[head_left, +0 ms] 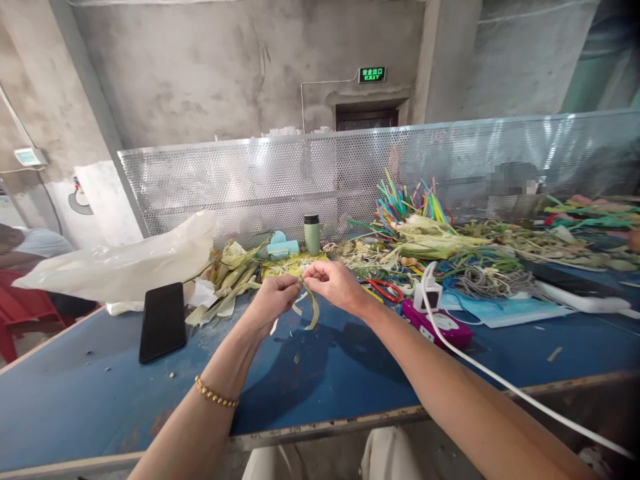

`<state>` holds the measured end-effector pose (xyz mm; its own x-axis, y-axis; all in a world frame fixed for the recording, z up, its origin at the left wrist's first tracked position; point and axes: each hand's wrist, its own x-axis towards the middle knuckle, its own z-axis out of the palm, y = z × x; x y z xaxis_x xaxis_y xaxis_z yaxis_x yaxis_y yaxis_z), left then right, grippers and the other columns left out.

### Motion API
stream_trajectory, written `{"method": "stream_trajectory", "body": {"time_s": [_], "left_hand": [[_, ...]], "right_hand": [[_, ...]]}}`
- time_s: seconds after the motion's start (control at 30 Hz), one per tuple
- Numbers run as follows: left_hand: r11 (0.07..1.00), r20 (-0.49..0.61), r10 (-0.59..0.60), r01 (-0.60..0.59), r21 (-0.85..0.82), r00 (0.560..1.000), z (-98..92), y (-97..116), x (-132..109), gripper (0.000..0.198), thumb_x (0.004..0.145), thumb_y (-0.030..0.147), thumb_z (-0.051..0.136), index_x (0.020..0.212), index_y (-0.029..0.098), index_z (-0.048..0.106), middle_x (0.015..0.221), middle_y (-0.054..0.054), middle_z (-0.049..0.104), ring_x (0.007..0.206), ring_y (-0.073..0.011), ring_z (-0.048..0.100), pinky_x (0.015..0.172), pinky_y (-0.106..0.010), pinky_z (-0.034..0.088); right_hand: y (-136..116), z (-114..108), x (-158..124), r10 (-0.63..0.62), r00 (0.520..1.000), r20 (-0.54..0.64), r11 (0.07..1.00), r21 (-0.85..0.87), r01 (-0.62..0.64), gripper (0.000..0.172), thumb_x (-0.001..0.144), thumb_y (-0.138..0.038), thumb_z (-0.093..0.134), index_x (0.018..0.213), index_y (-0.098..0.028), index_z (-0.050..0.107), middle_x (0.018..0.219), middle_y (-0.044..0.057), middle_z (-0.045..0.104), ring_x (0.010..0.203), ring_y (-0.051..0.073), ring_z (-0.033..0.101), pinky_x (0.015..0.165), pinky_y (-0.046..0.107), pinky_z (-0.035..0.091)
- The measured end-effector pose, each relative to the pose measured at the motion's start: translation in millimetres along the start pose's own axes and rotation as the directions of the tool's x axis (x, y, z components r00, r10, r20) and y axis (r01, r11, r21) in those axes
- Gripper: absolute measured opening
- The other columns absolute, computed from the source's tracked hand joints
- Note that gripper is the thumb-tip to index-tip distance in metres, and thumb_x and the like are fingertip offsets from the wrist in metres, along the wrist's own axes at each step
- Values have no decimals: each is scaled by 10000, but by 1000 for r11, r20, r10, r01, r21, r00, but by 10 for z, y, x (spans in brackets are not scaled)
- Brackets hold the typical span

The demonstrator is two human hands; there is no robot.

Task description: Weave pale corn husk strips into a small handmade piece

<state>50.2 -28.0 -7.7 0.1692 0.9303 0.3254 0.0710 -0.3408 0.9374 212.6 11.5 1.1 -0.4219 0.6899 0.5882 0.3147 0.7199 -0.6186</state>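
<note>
My left hand (275, 301) and my right hand (334, 283) meet above the blue table (200, 400), thumbs and fingers pinched. Between them is a corn husk strip (314, 312), pale green and narrow, with its curled ends hanging below the fingers. Both hands appear to grip it, though the fingers hide where it is held. Behind my left hand lies a heap of dry corn husks (235, 267). More husks (435, 237) lie in a bundle beyond my right hand.
A black phone (163, 323) and plastic bag (150, 257) lie left. A green bottle (312, 235) stands behind the hands. At right are a purple power strip (453, 331) with a white cable (480, 363), a face mask (505, 311) and colourful stems (410, 200). A perforated metal screen (260, 180) lines the back.
</note>
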Motion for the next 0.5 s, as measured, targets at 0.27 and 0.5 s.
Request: {"method": "stream_trajectory", "body": {"time_s": [0.27, 0.5], "left_hand": [[987, -57, 33, -24, 156, 998, -2, -11, 17, 327, 694, 394, 659, 560, 180, 450, 529, 67, 310, 505, -75, 255, 491, -250, 165], [944, -60, 119, -94, 317, 991, -21, -21, 23, 236, 716, 298, 602, 556, 165, 491, 548, 56, 368, 552, -90, 307, 530, -249, 227]], "right_hand": [[12, -36, 2, -44, 999, -1, 997, -58, 44, 96, 779, -182, 576, 744, -130, 649, 633, -6, 574, 576, 91, 468, 552, 207, 367], [-3, -43, -1, -42, 999, -11, 991, -130, 40, 94, 773, -151, 577, 729, -121, 654, 574, -20, 544, 540, 85, 458, 528, 203, 345]]}}
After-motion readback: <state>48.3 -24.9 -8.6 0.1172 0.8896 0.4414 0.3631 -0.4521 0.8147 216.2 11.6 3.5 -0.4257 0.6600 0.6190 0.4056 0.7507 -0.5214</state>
